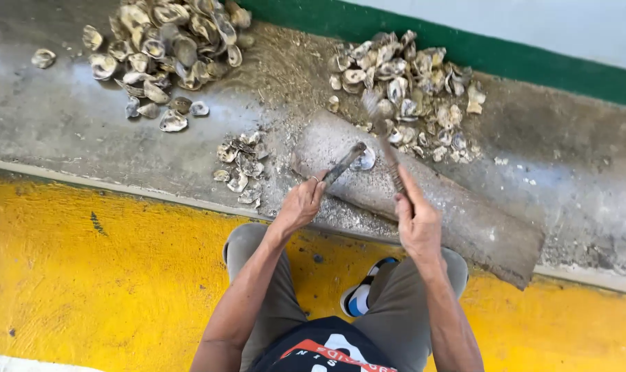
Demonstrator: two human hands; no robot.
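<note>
Both hands [300,204] [418,222] gripping tools [343,164] over shell [363,160]

Motion blurs the hammer head [373,103] above the right hand [418,224].

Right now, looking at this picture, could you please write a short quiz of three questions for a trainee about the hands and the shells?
1. True or false: the left hand holds a flat tool against a shell on the grey slab.
2. How many separate shell groups lie on the concrete ledge? A) one B) three C) six
3. Fill in: the right hand has its grip on a ____ tool, blurred at its far end.

Key: 1 true. 2 B: the large pile, the small cluster, the right pile. 3 long, thin.
</note>
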